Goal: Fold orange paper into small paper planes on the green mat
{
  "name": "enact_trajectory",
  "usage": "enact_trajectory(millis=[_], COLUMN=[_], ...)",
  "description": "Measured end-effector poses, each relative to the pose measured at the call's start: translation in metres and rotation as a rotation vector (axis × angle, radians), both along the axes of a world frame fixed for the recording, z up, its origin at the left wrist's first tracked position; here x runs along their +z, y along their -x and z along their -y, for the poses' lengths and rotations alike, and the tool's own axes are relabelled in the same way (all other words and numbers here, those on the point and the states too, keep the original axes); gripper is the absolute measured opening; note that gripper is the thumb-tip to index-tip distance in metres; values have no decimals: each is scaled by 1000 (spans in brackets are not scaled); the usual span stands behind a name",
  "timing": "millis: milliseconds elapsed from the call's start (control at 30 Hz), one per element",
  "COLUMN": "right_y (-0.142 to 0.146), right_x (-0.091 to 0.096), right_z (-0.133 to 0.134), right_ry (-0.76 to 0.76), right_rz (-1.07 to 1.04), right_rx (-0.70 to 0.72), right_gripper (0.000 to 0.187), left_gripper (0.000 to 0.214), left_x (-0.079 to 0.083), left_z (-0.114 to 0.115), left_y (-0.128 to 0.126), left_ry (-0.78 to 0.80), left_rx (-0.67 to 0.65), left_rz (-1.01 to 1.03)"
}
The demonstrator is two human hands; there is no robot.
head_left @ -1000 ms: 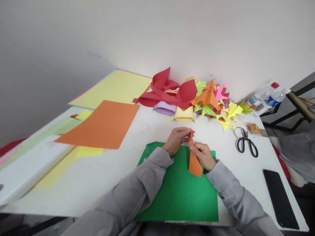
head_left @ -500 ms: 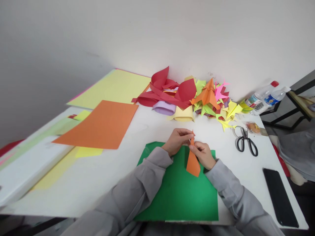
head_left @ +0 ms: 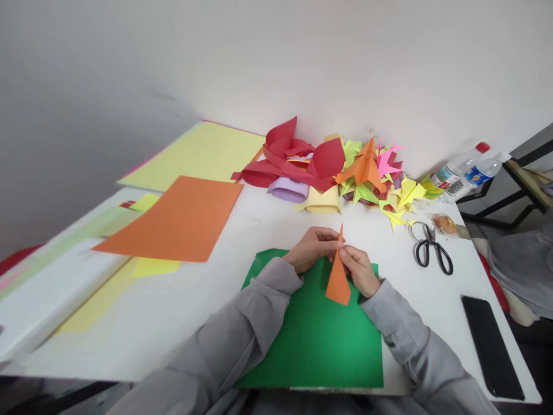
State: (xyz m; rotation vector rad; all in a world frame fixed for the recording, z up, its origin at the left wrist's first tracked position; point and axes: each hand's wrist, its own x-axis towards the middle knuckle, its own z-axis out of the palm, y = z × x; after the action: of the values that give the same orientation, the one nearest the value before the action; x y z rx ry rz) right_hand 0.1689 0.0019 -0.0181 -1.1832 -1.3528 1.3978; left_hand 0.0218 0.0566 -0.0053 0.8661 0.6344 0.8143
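Note:
A narrow piece of folded orange paper is held between my two hands, its thin pointed tip upward and its wide end toward me. My left hand pinches it from the left near the tip. From the right, my right hand grips its edge slightly lower, thumb and fingers pressed together. Below both hands lies a sheet of green paper on the white table. Part of the folded paper's upper half is hidden behind my fingers.
Red curled paper shapes and an orange folded paper figure lie by the wall. At right are scissors, a black phone and two plastic bottles. A large orange sheet lies left. Someone's grey sleeve shows at far right.
The folded orange paper has shifted slightly up and away from me, and more of its tip shows above my fingers. My right hand's grip has moved a little up along it.

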Motion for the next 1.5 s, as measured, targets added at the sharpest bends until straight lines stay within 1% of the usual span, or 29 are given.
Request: enact_trajectory(millis=[133, 267, 400, 467, 567, 633, 733, 800, 900, 967, 1100, 1200, 1300, 1400, 1500], right_y=[0, 2, 2, 1, -1, -2, -2, -1, 0, 0, -1, -2, -5, -8, -10], right_x=[0, 4, 7, 5, 1, 0, -1, -1, -2, -4, -5, -2, 0, 1, 0], right_z=[0, 1, -1, -2, -6, -7, -9, -9, -8, -7, -7, -8, -10, -11, -12], right_ry=[19, 24, 55, 97, 115, 107, 93, 82, 72, 70, 48, 5, -80, -101, -63], right_rz=[-45, -63, -68, -81, -133, -175, -230, -281, -344, -332, -265, -208, -115, -78, -131], right_rx=[-32, -89, -86, -76, -94, -125, -174, -161, -105, -107, -158, -246, -320, -300, -266], right_gripper=[50, 53, 50, 47, 43, 41, 39, 36, 33, 32, 35, 38, 41, 40, 35], left_gripper=[27, 27, 27, 27, 30, 31, 32, 38, 42, 42, 40, 38, 38, 38, 36], left_x=[2, 2, 1, 1, 1, 1, 2, 3, 6, 8, 11, 11, 10, 7, 4], left_z=[1, 0, 0, 0, 0, 1, 2, 4, 6, 6, 8, 10, 12, 12, 12], left_y=[0, 0, 0, -1, -1, -2, -3, -3, -3, -2, -1, -3, -5, -6, -7], left_ry=[5, 6, 15, 25, 14, -28, -130, -187, -249, -292, -339, -390, -507, -615, -680], left_rx=[61, 100, 126, 109, 24, -21, -55, -87, -122, -126, -112, -126, -98, -40, -31], left_rz=[-17, -21, -8, 17, 38, 1, -121, -182, -208, -212, -252, -324, -371, -383, -382])
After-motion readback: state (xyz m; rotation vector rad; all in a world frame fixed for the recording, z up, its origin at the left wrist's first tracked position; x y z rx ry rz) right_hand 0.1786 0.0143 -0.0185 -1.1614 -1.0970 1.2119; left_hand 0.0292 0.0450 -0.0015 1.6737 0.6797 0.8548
